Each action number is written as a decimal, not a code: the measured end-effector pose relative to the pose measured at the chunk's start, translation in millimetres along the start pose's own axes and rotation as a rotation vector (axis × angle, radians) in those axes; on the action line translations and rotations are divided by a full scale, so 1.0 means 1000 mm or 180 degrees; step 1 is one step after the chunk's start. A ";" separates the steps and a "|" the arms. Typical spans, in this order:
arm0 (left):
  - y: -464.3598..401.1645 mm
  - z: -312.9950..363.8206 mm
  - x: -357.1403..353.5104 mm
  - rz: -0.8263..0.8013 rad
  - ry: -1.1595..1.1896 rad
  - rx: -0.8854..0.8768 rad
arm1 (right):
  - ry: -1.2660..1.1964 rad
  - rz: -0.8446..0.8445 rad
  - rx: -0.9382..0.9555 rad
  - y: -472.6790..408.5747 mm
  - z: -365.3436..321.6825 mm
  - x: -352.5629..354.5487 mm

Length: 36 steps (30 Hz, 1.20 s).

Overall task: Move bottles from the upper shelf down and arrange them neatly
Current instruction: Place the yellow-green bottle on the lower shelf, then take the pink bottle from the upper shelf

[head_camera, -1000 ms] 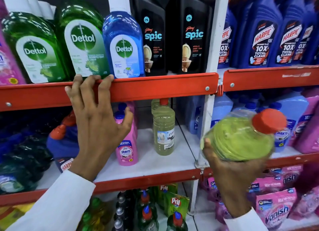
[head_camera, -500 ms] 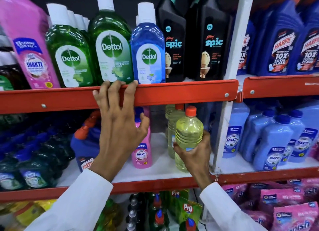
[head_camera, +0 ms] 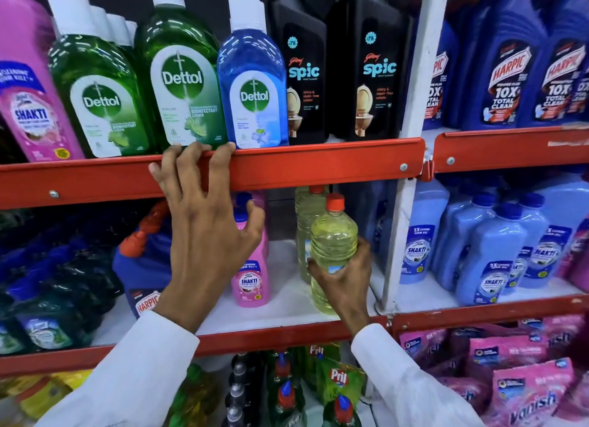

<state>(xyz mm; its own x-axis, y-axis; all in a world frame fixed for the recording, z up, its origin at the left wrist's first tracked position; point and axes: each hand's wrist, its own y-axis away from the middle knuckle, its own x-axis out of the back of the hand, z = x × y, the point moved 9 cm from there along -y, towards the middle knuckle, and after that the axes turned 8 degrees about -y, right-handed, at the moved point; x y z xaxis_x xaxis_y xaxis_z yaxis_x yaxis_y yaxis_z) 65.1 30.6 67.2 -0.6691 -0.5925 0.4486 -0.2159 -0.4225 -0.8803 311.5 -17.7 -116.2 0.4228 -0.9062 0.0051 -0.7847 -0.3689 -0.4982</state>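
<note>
My right hand (head_camera: 342,284) grips a clear bottle of yellow liquid with a red cap (head_camera: 333,238), standing upright on the white middle shelf (head_camera: 287,302). A second yellow bottle (head_camera: 307,222) stands right behind it. My left hand (head_camera: 207,235) rests with its fingers hooked over the red edge of the upper shelf (head_camera: 318,163), holding no bottle. Behind that hand stands a pink Shakti bottle (head_camera: 251,283). On the upper shelf stand green Dettol bottles (head_camera: 181,76), a blue Dettol bottle (head_camera: 253,85) and black Spic bottles (head_camera: 306,76).
A white upright post (head_camera: 403,210) divides the shelving. To its right are pale blue Shakti bottles (head_camera: 490,257) and blue Harpic bottles (head_camera: 506,69). A blue Harpic bottle (head_camera: 143,277) and dark bottles fill the middle shelf's left. Pril bottles (head_camera: 338,382) and pink Vanish packs (head_camera: 526,388) lie below.
My right hand brought the yellow bottle from the right, tilted in the air, onto the middle shelf and stood it upright in front of the other one. The left hand kept its hold.
</note>
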 end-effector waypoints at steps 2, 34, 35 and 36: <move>0.000 0.001 0.000 -0.0013 0.0007 0.0021 | -0.0017 -0.0009 0.0036 0.002 -0.001 -0.003; 0.018 -0.107 0.058 0.0397 -0.0216 -0.0164 | -0.0843 0.0087 0.2209 0.076 -0.273 -0.032; 0.017 -0.116 0.062 0.0432 -0.0226 -0.0124 | -0.0893 -0.0086 0.2340 0.079 -0.293 -0.049; 0.017 -0.125 0.065 0.0468 -0.0227 -0.0090 | -0.0913 -0.0251 0.2429 0.083 -0.310 -0.067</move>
<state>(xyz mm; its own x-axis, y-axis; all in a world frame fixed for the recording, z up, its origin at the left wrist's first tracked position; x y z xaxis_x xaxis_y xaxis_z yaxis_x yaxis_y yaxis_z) -70.5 71.1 62.2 -0.6431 -0.6941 0.3235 -0.1399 -0.3089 -0.9408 77.6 -52.0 111.4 0.6446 -0.7571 -0.1058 -0.2671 -0.0934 -0.9591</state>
